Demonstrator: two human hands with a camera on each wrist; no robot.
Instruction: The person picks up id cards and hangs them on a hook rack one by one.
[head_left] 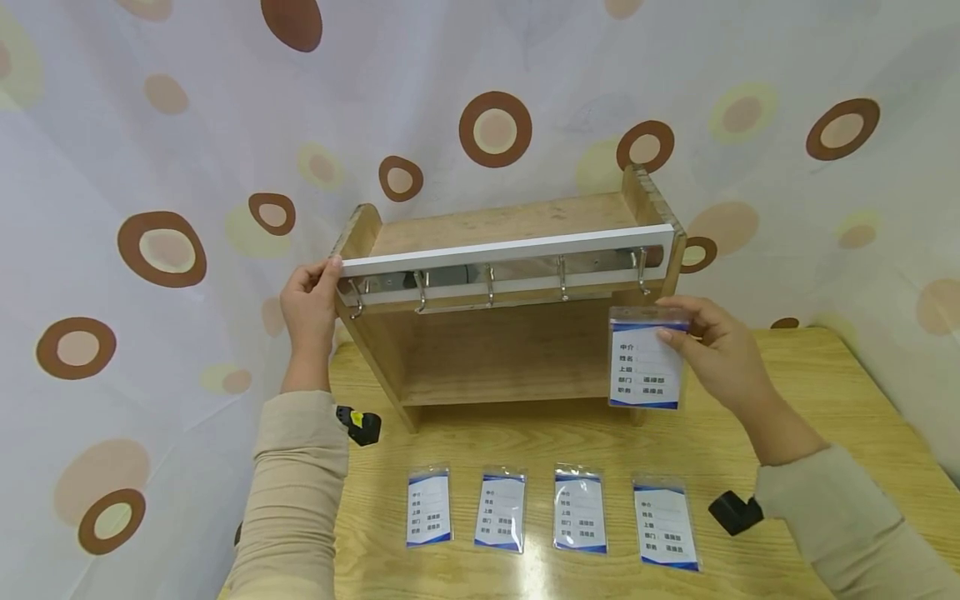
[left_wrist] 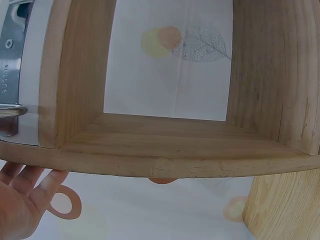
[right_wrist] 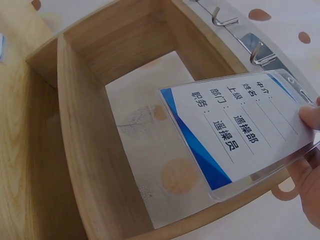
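Observation:
A small wooden shelf (head_left: 480, 358) stands against the patterned backdrop, with a white hook rail (head_left: 502, 250) across its front. My left hand (head_left: 311, 304) holds the shelf's left side at the end of the rail; in the left wrist view its fingers (left_wrist: 45, 187) lie along the outer edge of the side panel. Between thumb and fingers, my right hand (head_left: 716, 350) pinches a clear-sleeved name badge (head_left: 647, 367) by its upper right edge. The badge is upright, just below the rail's rightmost hook (head_left: 642, 271). In the right wrist view, the badge's slotted top points toward the hooks.
Several metal hooks, one a middle hook (head_left: 490, 285), hang along the rail with nothing on them. Several more badges lie in a row on the wooden table (head_left: 810, 400), from a left badge (head_left: 429, 507) to a right badge (head_left: 666, 525). Patterned cloth (head_left: 187, 375) surrounds the table.

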